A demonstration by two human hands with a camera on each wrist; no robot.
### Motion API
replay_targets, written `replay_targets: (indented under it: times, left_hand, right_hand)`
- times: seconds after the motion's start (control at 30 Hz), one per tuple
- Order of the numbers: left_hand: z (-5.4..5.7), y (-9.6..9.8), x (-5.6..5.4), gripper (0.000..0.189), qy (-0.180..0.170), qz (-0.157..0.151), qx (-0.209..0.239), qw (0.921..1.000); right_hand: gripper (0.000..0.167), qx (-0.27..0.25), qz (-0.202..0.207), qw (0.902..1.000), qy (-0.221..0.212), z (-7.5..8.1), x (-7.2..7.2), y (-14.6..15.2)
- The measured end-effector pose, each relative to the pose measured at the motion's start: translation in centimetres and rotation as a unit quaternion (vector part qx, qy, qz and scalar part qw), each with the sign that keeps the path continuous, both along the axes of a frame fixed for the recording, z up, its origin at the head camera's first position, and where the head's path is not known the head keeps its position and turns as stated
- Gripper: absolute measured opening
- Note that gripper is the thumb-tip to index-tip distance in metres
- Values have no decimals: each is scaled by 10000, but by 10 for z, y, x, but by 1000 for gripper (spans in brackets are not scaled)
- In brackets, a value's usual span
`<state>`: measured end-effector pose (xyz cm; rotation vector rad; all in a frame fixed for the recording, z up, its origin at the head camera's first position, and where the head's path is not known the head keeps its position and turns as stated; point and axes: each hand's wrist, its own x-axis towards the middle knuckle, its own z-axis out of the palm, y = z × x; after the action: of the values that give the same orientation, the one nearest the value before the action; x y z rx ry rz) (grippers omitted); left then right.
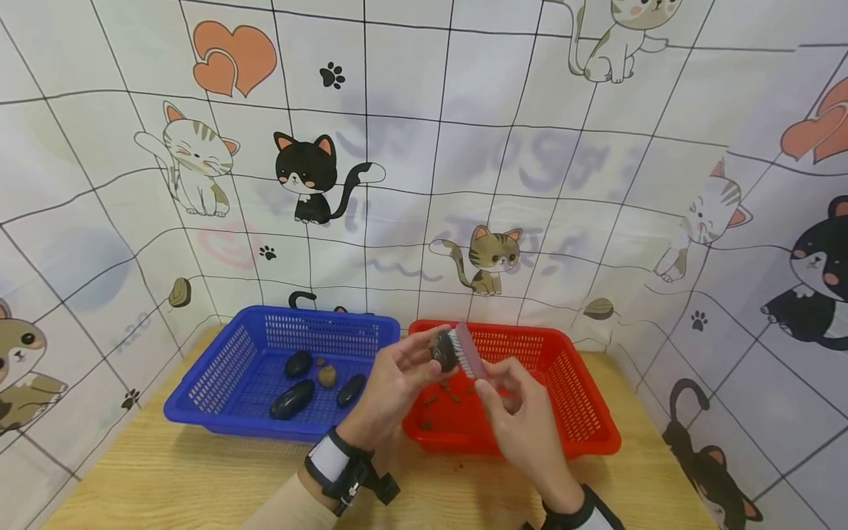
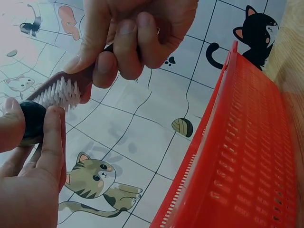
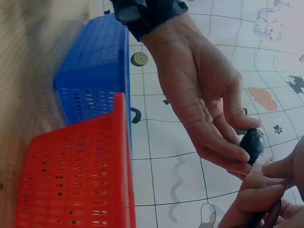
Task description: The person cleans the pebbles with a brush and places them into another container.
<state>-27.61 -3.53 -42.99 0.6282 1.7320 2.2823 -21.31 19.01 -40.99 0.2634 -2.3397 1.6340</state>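
Observation:
A dark, shiny stone [image 1: 443, 352] is pinched between the thumb and fingers of my left hand [image 1: 396, 383], above the near gap between two baskets. My right hand [image 1: 520, 412] grips a brush [image 1: 470, 353] with a dull pink back and white bristles. In the left wrist view the bristles [image 2: 59, 94] meet the side of the stone [image 2: 33, 121]. The right wrist view shows the stone [image 3: 252, 142] at the left fingertips, with the brush mostly hidden behind the right fingers.
A blue basket [image 1: 199, 419] at left holds several dark stones [image 1: 292, 400] and a brown lump [image 1: 327, 376]. Under the hands, a red basket [image 1: 589, 442] has small brown bits [image 1: 427, 425] in it. Both stand on a wooden table [image 1: 152, 471] before a cat-print sheet [image 1: 397, 162].

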Motion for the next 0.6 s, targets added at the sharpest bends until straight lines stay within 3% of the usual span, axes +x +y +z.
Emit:
replay_targets:
  times: [0.2, 0.33, 0.43, 0.6]
  left_hand:
    - [0, 0, 1, 61, 158, 29, 82, 9998]
    - [-1, -1, -1, 63, 206, 42, 110, 9997]
    - [-2, -1, -2, 67, 248, 10, 0, 9997]
    - [0, 0, 0, 64, 198, -60, -74, 9998]
  right_hand:
    - [20, 303, -160, 9978, 561, -2, 11, -7]
    - [22, 614, -123, 9938, 924, 3, 8, -9]
    - [22, 693, -116, 9932, 930, 9, 1, -7]
    - [20, 405, -225, 9975, 539, 8, -5, -2]
